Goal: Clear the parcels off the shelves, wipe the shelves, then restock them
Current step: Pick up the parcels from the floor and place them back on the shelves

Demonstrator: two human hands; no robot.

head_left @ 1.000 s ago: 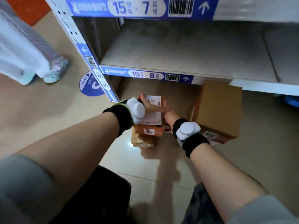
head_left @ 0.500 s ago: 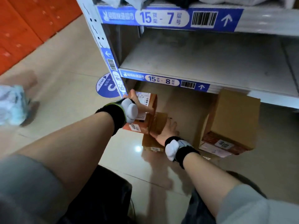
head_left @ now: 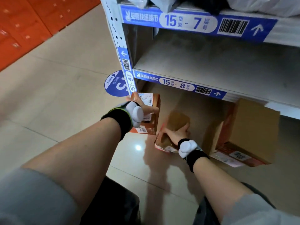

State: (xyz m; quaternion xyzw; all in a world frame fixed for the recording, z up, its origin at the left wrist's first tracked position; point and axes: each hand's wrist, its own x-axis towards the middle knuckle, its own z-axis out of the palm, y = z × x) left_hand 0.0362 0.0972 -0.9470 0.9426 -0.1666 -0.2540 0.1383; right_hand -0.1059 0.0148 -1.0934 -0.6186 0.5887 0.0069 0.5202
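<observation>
Brown cardboard parcels occupy the tiled floor [head_left: 65, 98] under the lowest shelf of a grey metal rack [head_left: 116, 30]. The left hand [head_left: 144, 108] holds an orange-brown box [head_left: 154, 109] with a white shipping label on its top face; the thumb lies across the label and the fingers wrap the far side, so this grip is closed on the box. The box sits just right of the rack's front post, near a round blue floor sticker [head_left: 113, 83].

The right hand [head_left: 174, 135] grips a small brown parcel [head_left: 177, 122] wrapped in glossy tape; its fingers curl over the parcel's near edge. This parcel lies on the floor just right of the orange-brown box. Whether the two touch cannot be told.

A large cardboard box [head_left: 250, 129] stands tilted further right, well apart from both hands, with labels on its lower face.

The shelf marked 15-8 [head_left: 211, 65] shows a bare grey surface. The shelf marked 15-7 [head_left: 284, 28] above carries soft bags [head_left: 263, 5], partly cut off by the frame. Both wrists wear black bands with white pads. Orange lockers [head_left: 24, 25] line the upper left.
</observation>
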